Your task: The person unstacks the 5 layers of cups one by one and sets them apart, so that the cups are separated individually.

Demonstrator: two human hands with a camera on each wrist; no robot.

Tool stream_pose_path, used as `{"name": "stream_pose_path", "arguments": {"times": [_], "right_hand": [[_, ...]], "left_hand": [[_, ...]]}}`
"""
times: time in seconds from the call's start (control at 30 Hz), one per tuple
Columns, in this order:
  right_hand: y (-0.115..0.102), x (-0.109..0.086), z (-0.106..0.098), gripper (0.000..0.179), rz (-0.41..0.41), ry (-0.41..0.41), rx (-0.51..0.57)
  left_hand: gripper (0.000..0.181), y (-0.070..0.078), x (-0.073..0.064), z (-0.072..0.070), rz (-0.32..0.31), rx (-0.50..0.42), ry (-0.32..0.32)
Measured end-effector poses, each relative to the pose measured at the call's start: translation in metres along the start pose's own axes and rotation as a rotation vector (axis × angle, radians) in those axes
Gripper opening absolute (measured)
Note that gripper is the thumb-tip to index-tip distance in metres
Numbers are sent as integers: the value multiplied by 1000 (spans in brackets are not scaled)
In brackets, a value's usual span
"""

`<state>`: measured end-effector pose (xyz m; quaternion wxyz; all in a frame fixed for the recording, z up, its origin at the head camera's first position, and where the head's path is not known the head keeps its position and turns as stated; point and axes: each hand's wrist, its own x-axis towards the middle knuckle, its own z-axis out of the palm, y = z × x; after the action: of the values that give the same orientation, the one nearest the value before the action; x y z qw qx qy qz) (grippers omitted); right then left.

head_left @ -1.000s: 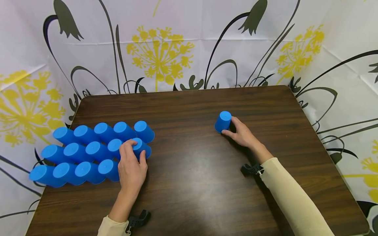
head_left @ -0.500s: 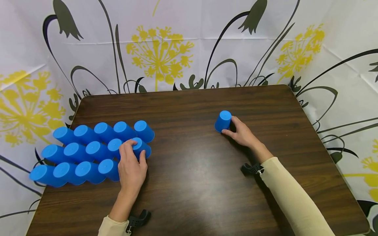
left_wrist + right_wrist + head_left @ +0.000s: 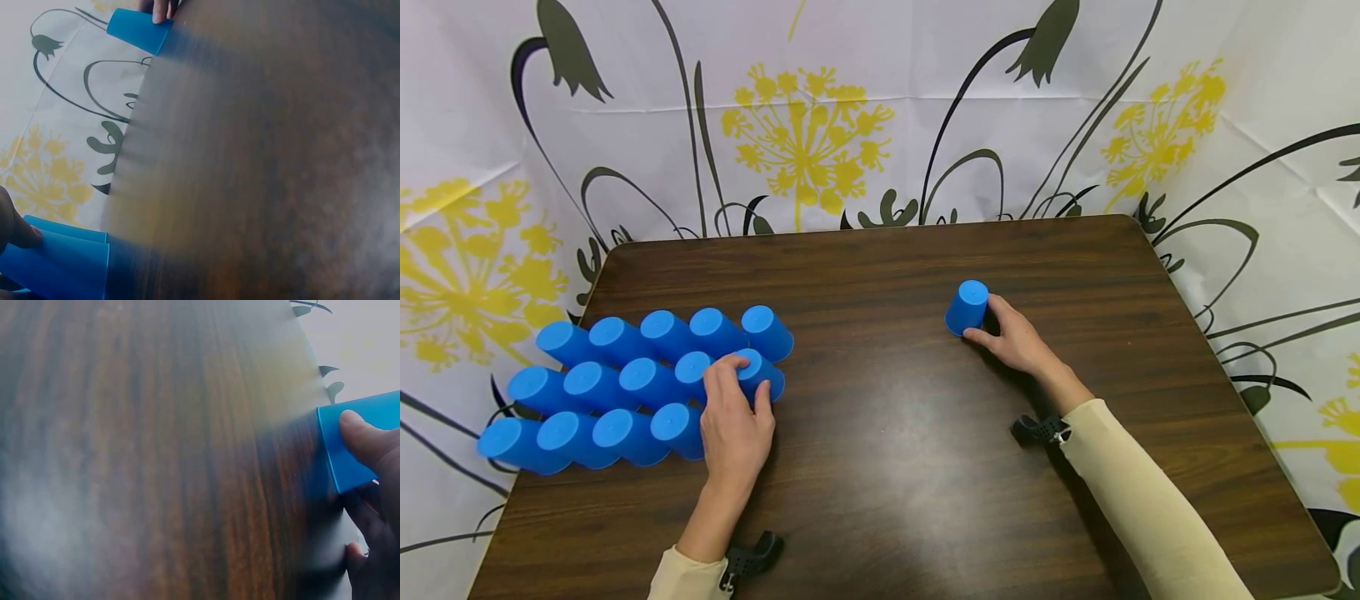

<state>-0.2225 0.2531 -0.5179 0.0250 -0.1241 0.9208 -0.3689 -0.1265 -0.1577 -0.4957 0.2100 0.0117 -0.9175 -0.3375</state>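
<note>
Upside-down blue plastic cups stand in three rows on the left side of the table. At the right end of the middle row, my left hand [image 3: 735,433] grips a cup [image 3: 769,381] between thumb and fingers. That cup [image 3: 59,265] shows at the lower left of the left wrist view, with the thumb on its side. Apart from the rows, toward the back right, my right hand [image 3: 1018,342] holds a single upside-down cup [image 3: 965,311] from its right side. In the right wrist view my thumb presses on this cup [image 3: 350,453], and part of the hand is cut off.
The back row [image 3: 666,337], the rest of the middle row [image 3: 647,383] and the front row [image 3: 625,437] stand close together near the left edge of the brown wood-grain table [image 3: 880,467]. A flower-patterned cloth [image 3: 850,50] hangs behind the table and at its sides.
</note>
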Motion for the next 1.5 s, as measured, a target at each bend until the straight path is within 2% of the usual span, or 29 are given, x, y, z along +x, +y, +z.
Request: {"name": "stream_pose_path", "arguments": {"times": [0.37,0.57,0.73,1.03,1.23,1.5], "right_hand": [[-8,1,2,65,-5,74,13],[-24,7,13,63,-37,101,25],[-51,19,34,64,-86,46,40],[-104,46,85,65,-206,-72,68],[-123,60,112,65,-248,-105,40],[-138,71,129,68,-246,-132,25]], "left_hand": [[41,-1,0,0,2,-5,1],[42,-1,1,0,5,-5,1],[42,-1,1,0,2,-2,-6],[41,-1,0,-1,3,-3,-8],[42,0,1,-1,-13,7,-16],[42,-1,1,-1,-7,9,-2]]}}
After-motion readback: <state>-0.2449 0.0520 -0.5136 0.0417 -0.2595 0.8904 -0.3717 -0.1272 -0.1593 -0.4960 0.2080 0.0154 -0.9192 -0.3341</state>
